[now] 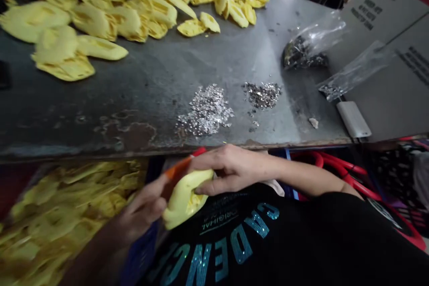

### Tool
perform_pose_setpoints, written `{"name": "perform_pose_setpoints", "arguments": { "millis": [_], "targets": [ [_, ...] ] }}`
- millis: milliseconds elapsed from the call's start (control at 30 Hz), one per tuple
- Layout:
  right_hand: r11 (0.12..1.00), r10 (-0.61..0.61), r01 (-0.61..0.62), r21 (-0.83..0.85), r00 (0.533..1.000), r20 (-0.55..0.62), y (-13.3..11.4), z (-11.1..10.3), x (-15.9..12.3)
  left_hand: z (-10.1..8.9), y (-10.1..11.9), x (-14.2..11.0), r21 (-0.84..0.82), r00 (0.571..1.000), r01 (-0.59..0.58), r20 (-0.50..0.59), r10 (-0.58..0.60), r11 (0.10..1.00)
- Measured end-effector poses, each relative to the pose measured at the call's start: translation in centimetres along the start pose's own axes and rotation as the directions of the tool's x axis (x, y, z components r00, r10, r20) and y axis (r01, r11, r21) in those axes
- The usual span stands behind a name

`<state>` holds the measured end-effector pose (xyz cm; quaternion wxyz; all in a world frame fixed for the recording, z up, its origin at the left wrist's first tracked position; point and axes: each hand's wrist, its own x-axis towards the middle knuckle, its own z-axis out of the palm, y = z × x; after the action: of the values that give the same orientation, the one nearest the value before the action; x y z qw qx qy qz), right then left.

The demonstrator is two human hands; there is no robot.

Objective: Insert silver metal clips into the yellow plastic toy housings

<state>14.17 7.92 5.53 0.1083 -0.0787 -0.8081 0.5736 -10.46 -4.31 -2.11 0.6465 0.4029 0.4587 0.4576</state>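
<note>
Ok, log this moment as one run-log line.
right-hand grip: holding yellow piece | left-hand grip: at its left edge | table: two piles of shiny bits, yellow pieces farther back

The right hand (226, 172) pinches a yellow molded piece (182, 201) in front of the black shirt (284, 237); the left hand (144, 208) is blurred at the piece's near edge. Something orange and red (177, 170) runs between the hands. Just ahead of the right hand, on the metal table (154, 71), sit a silver heap (209, 109) and, farther right, a darker heap (264, 94). More yellow pieces (124, 20) lie well ahead of the left hand, others (63, 212) beside it, below the tabletop.
</note>
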Motion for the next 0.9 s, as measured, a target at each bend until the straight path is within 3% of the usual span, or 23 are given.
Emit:
{"name": "perform_pose_setpoints", "arguments": {
  "millis": [100,167,233,300,333,467,600,800,900],
  "targets": [
    [0.999,0.038,-0.038,0.000,0.986,-0.164,1.0,1.7,-5.0,3.1,-0.9,0.5,-0.103,0.944,0.224,0.269,-0.189,0.969],
    [0.993,-0.011,-0.032,-0.111,0.931,-0.366,2.0,0.9,-8.1,5.1,-1.0,1.2,-0.174,0.916,0.267,0.353,-0.194,0.948],
    [0.944,-0.054,-0.155,-0.290,0.797,-0.601,3.5,-1.0,-10.6,6.6,-0.7,1.9,-0.254,0.925,0.266,0.340,-0.171,0.930],
    [0.830,-0.052,-0.396,-0.391,0.645,-0.763,5.1,-3.3,-12.3,7.6,-0.2,2.5,-0.330,0.944,0.255,0.290,-0.160,0.909],
    [0.770,-0.038,-0.478,-0.422,0.626,-0.779,5.9,-4.4,-12.7,8.0,0.2,2.7,-0.363,0.949,0.257,0.271,-0.162,0.896],
    [0.583,0.050,-0.604,-0.543,0.694,-0.718,7.9,-6.9,-11.7,8.8,1.3,3.0,-0.446,0.945,0.302,0.257,-0.203,0.843],
    [0.488,0.096,-0.626,-0.608,0.731,-0.675,8.4,-7.2,-9.6,9.0,1.7,2.7,-0.469,0.939,0.327,0.259,-0.226,0.820],
    [0.551,0.056,-0.555,-0.623,0.770,-0.636,8.7,-7.2,-11.3,8.6,1.3,2.6,-0.448,0.945,0.327,0.169,-0.280,0.832],
    [0.608,0.022,-0.532,-0.589,0.753,-0.657,8.7,-7.0,-12.8,8.7,1.2,2.8,-0.455,0.935,0.336,0.061,-0.348,0.825]
  ]
}}
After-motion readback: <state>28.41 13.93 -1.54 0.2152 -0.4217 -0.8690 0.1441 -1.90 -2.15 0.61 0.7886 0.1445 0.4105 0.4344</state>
